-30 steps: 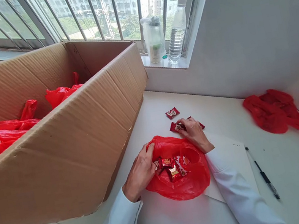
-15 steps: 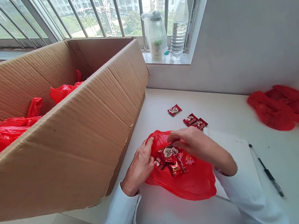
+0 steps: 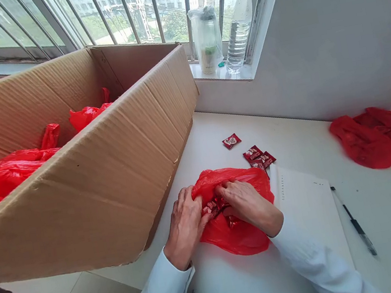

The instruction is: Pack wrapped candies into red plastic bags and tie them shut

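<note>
A red plastic bag (image 3: 252, 242) lies on the table with its mouth spread towards me. Several small dark-red packets (image 3: 212, 207) with white print show inside it. At the bag's left rim, my left hand (image 3: 185, 226) is closed on the thin plastic, its thumb pointing in at the packets. My right hand (image 3: 249, 205) reaches into the mouth from the right, fingers curled down over the packets. Its fingertips are partly hidden, so what they grip does not show. Just behind the bag lie several loose packets (image 3: 253, 153), with a single packet (image 3: 231, 141) farther back.
A big cardboard box (image 3: 118, 180) holding red bags (image 3: 7, 172) stands at left. Right of the bag lie a white notebook (image 3: 311, 212) and a pen (image 3: 354, 222). More red bags (image 3: 371, 138) sit by the wall. A water bottle (image 3: 237, 38) stands on the sill.
My right hand has gone from above the packets down into the bag. My left hand has shifted its hold on the rim, and the bag's mouth is drawn in around the packets.
</note>
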The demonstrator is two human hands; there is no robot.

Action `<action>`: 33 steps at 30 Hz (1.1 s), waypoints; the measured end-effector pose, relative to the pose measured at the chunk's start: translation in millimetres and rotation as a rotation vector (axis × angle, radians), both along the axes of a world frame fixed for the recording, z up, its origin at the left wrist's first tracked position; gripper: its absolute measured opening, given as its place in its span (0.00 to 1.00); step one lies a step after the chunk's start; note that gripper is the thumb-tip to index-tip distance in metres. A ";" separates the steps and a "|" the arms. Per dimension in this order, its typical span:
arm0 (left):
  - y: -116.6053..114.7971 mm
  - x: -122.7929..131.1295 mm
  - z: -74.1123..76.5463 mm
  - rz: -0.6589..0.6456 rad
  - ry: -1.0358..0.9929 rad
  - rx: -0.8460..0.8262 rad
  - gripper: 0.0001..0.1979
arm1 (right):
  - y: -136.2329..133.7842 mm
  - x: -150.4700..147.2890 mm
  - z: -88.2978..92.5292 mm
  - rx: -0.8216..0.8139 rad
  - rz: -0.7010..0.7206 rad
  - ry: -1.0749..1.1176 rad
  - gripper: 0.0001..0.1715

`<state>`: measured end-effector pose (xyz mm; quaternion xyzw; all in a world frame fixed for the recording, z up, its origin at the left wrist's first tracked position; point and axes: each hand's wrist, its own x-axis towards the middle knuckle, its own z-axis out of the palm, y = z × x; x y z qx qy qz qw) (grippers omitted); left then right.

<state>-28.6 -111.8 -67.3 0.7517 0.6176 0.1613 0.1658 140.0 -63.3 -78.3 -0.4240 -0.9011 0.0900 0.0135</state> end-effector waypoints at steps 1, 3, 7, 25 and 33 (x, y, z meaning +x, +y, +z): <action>-1.3 1.7 -1.4 0.009 0.036 -0.027 0.07 | 0.0 1.0 -2.4 0.008 -0.003 -0.005 0.09; -2.1 5.5 -3.9 0.025 0.095 -0.072 0.03 | -0.2 3.9 -5.4 0.024 -0.004 -0.016 0.08; 0.4 9.0 -7.0 0.029 0.148 -0.121 0.04 | 2.6 12.7 -7.5 0.050 0.010 -0.026 0.08; -7.8 -8.0 -0.5 -0.022 0.063 -0.238 0.21 | 3.2 -5.0 0.8 0.022 0.217 0.123 0.08; -18.3 -25.2 3.9 -0.027 0.010 -0.203 0.28 | 10.1 16.5 15.7 -0.127 0.231 0.173 0.15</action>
